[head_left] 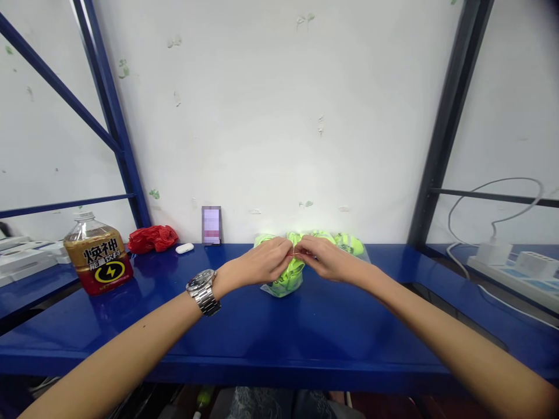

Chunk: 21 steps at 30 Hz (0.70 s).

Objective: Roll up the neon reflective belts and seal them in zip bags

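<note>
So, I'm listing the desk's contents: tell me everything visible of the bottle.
The bottle is broad, apparently clear plastic, with a pale cap on. Amber-brown liquid fills most of it. Its label bears large dark Chinese characters and a lightning bolt in a black-and-yellow oval; the lower part is red. It stands upright on the desk, toward the left, beside a red bag; whether they touch is unclear. Nothing holds it.

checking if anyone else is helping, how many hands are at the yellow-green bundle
2: the left hand, with the metal wristwatch on its wrist, and the right hand, both at the thin reddish strip over the yellow-green bundle.
</note>
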### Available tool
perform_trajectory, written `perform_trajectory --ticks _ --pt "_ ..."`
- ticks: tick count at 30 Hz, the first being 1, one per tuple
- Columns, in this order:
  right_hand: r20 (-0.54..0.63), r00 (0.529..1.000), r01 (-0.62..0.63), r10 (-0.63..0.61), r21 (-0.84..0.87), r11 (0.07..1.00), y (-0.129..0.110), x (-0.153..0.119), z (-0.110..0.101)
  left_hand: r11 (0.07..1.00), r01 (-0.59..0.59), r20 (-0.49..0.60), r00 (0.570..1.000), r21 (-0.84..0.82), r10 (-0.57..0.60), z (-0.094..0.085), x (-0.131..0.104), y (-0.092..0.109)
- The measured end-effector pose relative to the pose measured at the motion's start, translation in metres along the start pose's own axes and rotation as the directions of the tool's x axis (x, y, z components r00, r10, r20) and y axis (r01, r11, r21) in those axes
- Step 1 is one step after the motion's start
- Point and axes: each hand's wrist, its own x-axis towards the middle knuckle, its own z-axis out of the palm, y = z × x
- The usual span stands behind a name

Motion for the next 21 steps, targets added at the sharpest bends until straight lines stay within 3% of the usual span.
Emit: perform_trajectory --ticks 6,9,11,14,16,18,21 --pt "0.049 0.999 0.019 -0.014 -0.108 0.994 -0.007 0.001 -0.003 0.999 0.014 0.066 0.998 0.042 -0.017 -0.004 -0.003 0.003" --pt "0.090 0.995 0.002 0.028 -0.318 0.948 -0.017 0.004 -0.002 0.983 -0.029 0.097 0.995 0.181 0.011 -0.004 -0.002 0.009" --pt "0.054 0.993 -0.068 0.108 -0.481 0.874 -0.021 0.006 0.004 0.949 -0.078 0.103 0.993 0.304 0.048 0.000 0.001 0.012" --pt "-0.045 0.981 -0.177 0.188 -0.599 0.781 -0.019 0.007 0.016 0.879 -0.076 0.044 0.997 0.472 0.063 0.009 0.004 0.007" --pt "-0.063 0.977 -0.198 0.202 -0.608 0.769 -0.014 0.007 0.020 0.852 -0.022 -0.046 0.997 0.522 0.054 0.017 0.002 -0.002" --pt "-0.046 0.982 -0.174 0.184 -0.596 0.784 -0.010 0.006 0.020 0.850 0.025 -0.117 0.992 0.526 0.043 0.021 -0.002 -0.014" --pt "0.011 0.997 -0.058 0.081 -0.602 0.797 -0.010 0.003 0.012 0.846 0.018 -0.131 0.989 0.533 0.062 0.023 -0.009 -0.025"
